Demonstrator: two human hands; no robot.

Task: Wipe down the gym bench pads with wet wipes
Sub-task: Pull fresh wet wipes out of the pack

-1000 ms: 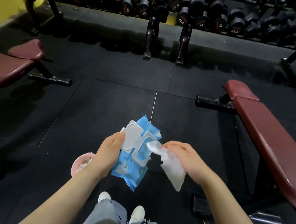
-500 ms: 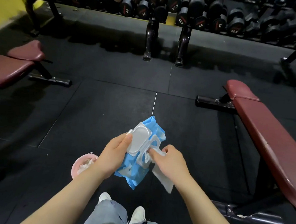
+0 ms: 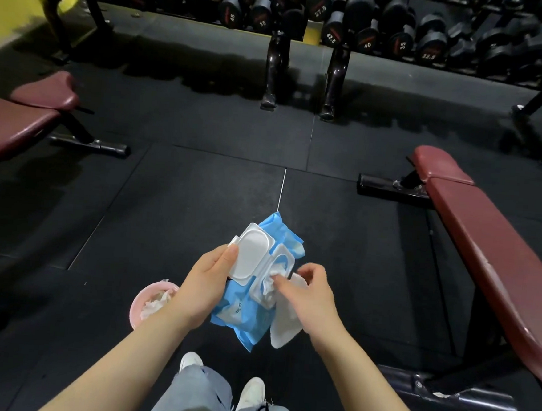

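Note:
My left hand [image 3: 204,285] grips a blue pack of wet wipes [image 3: 245,319] at waist height, its thumb holding the white flip lid [image 3: 250,256] open. A white wipe [image 3: 284,323] hangs from under my right hand [image 3: 312,299], whose fingers hold it while the fingertips press the tuft of wipe at the pack's opening. A maroon padded bench [image 3: 497,253] runs along the right side, close to my right arm. A second maroon bench [image 3: 16,117] stands at the far left.
A pink bin [image 3: 142,302] with crumpled used wipes sits on the black rubber floor by my left forearm. A dumbbell rack [image 3: 308,21] spans the back, its legs reaching onto the floor. Black bench feet stick out at both sides.
My right hand, with the pulled-out wipe, has come back to the pack's opening and now presses on the tuft there. My left hand has raised the pack slightly.

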